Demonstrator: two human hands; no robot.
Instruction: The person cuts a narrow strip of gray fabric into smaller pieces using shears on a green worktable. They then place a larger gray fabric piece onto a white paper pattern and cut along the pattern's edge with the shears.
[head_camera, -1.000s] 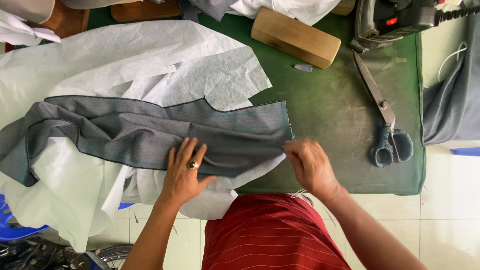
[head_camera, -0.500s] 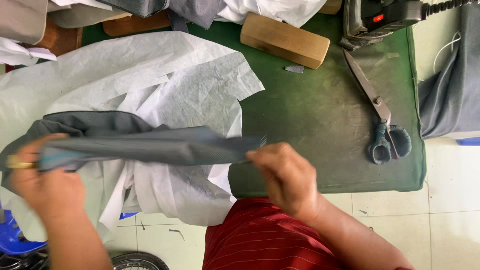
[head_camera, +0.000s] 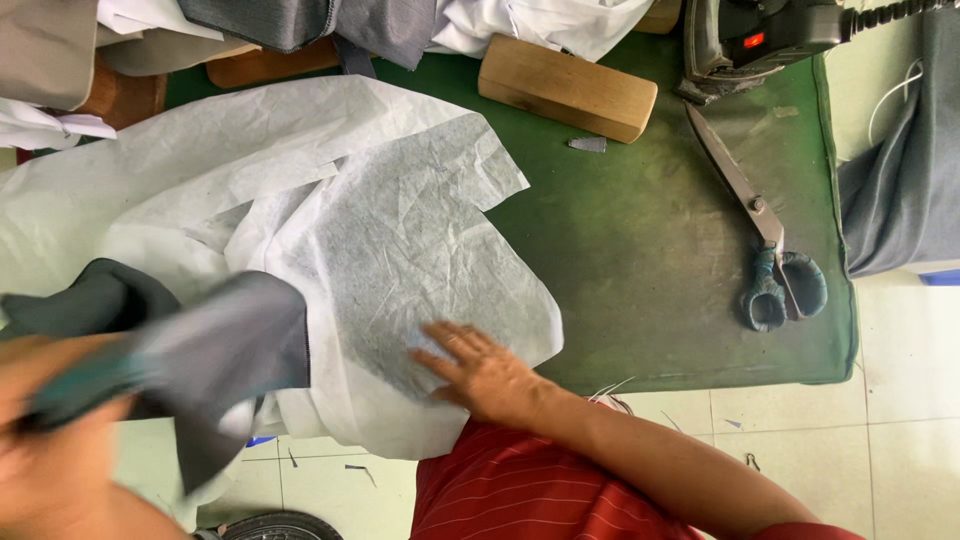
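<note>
- Two hands are seen over a green table (head_camera: 640, 260); one is blurred at the lower left, the other lies flat near the front edge.
- The left hand (head_camera: 60, 450) is shown close to the camera, at the lower left, off the table's front edge; it is closed on a grey cloth (head_camera: 215, 350), though the fingers themselves are too blurred to be made out.
- The grey cloth is held up, above the white sheets, and is draped down from the hand; a darker fold of it is seen just behind.
- A pile of white sheets (head_camera: 200, 170) is spread over the left half of the table.
- On top of that pile a speckled grey-white sheet (head_camera: 420, 250) is laid, creased, with its lower edge hanging past the table front.
- The right hand (head_camera: 480, 375) is laid palm down on that sheet, fingers spread wide, with nothing gripped.
- A wooden block (head_camera: 565, 88) is set at the back of the table, well apart from both hands.
- Scissors (head_camera: 765, 235) are laid on the bare green surface at the right, blades pointing to the back.
- An iron (head_camera: 760, 35) is partly seen at the back right corner, just beyond the scissor tips.
</note>
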